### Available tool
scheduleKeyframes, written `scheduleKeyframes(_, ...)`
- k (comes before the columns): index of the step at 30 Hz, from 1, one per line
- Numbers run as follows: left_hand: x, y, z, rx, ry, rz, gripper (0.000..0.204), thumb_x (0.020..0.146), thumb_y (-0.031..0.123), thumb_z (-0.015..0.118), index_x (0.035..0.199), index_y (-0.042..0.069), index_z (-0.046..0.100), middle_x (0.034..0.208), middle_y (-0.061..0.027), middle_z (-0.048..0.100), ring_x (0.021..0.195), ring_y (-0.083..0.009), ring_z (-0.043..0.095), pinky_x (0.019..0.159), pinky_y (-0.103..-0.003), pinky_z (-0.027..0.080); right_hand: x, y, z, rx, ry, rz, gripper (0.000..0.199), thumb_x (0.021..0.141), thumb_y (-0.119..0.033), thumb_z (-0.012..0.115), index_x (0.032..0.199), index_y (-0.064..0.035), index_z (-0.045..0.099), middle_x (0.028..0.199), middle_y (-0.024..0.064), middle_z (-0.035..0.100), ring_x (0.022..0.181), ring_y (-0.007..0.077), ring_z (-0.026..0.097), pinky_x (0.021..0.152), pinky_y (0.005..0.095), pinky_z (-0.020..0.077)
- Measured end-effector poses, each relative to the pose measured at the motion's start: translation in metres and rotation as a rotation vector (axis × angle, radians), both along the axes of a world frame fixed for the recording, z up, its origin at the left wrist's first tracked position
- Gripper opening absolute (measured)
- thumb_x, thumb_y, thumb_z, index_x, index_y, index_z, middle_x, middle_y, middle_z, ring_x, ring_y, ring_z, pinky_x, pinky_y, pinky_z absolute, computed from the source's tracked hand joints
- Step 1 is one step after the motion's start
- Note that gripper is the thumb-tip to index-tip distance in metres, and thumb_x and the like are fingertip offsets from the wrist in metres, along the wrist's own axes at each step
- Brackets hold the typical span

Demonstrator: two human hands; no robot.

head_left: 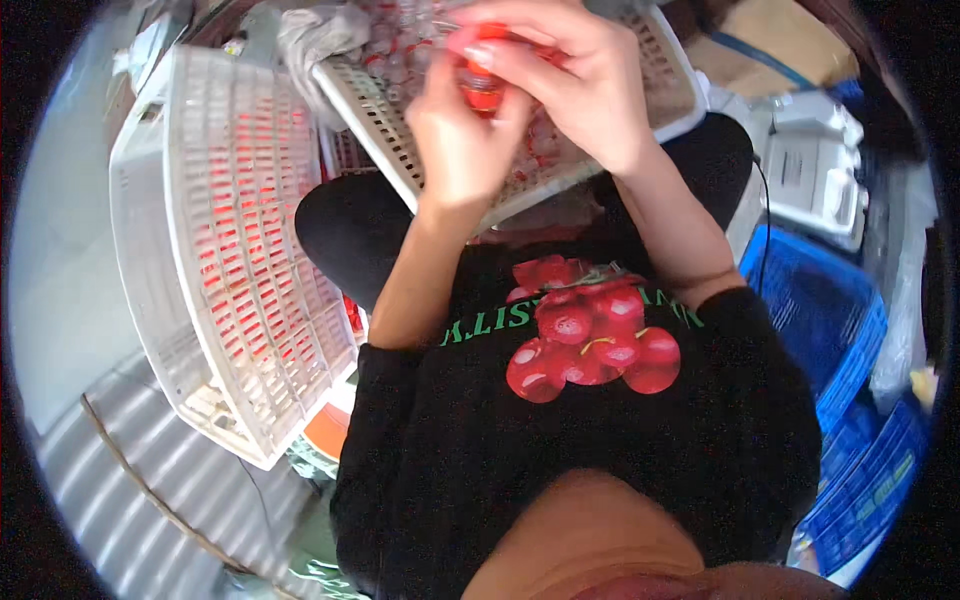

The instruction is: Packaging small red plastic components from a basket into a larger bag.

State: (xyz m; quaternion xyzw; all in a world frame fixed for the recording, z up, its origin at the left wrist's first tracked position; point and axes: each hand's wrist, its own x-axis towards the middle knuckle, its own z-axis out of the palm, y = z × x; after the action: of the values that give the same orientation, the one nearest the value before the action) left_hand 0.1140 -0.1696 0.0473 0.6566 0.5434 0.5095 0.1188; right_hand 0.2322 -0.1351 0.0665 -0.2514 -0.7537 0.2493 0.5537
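My left hand (462,135) is closed around a small red, shiny bottle-like piece (483,97), above a white plastic basket. Against its upper end, the fingers of my right hand (590,85) are pinched on a bright red part; blur hides whether this is a cap or another piece. Both hands meet over the white basket (385,150), which rests tilted between my knees. Many small clear pieces with red bits (395,50) lie inside it, too blurred to name exactly.
A grey cloth (322,40) hangs over the basket's left corner. To the left stands a tall white slatted crate (265,260) with red showing through. Blue crates (810,310) and a white foam-like box (815,165) are at right. Corrugated metal (120,480) lies lower left.
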Motion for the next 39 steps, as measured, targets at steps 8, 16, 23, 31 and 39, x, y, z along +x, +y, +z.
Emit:
scheduleKeyframes(8,-0.178,-0.055,0.105,0.027,0.271,1.066,0.018,0.069,0.014,0.068,0.080,0.001,0.064,0.065,-0.0051,0.063,0.052,-0.0138,0.052,0.052,-0.028,0.045,-0.021,-0.014,-0.025,-0.636,0.330,0.362,0.028,0.084,-0.003,0.057,0.112,-0.0001,0.055,0.101,0.0102,0.064,0.093,0.0138,0.060,0.080,0.0230,0.0460)
scheduleKeyframes(16,-0.250,-0.043,0.103,-0.213,0.918,0.881,0.037,0.080,0.033,0.058,0.101,0.003,0.062,0.089,-0.0155,0.065,0.087,-0.0296,0.062,0.077,-0.036,0.046,-0.003,0.025,-0.039,-0.428,0.096,0.119,0.019,0.085,-0.010,0.056,0.102,-0.0035,0.061,0.096,0.0084,0.065,0.086,0.0148,0.062,0.076,0.0254,0.0475)
scheduleKeyframes(23,-0.095,0.074,-0.024,-0.668,1.075,-0.401,0.019,0.079,0.009,0.047,0.087,-0.001,0.061,0.086,-0.0225,0.061,0.085,-0.0361,0.059,0.071,-0.043,0.048,0.047,0.070,-0.054,-0.716,0.147,0.109,0.017,0.083,-0.004,0.057,0.099,0.0000,0.060,0.093,0.0084,0.064,0.088,0.0134,0.060,0.076,0.0275,0.0463)
scheduleKeyframes(31,-0.084,0.116,-0.103,-0.856,0.949,-0.474,0.024,0.075,0.005,0.048,0.097,-0.003,0.055,0.092,-0.0251,0.059,0.088,-0.0391,0.058,0.075,-0.045,0.047,0.022,0.110,-0.138,-0.440,-0.488,-0.006,0.018,0.080,-0.015,0.058,0.096,-0.0101,0.064,0.090,0.0117,0.065,0.082,0.0234,0.063,0.075,0.0327,0.0491)
scheduleKeyframes(39,-0.081,0.122,-0.163,-0.819,0.867,-0.406,0.027,0.080,0.005,0.041,0.104,0.002,0.053,0.095,-0.0250,0.058,0.096,-0.0373,0.055,0.078,-0.046,0.046,-0.033,0.154,-0.190,-0.366,-0.803,-0.054,0.017,0.074,-0.013,0.059,0.090,-0.0072,0.060,0.088,0.0117,0.062,0.084,0.0307,0.059,0.073,0.0410,0.0469)
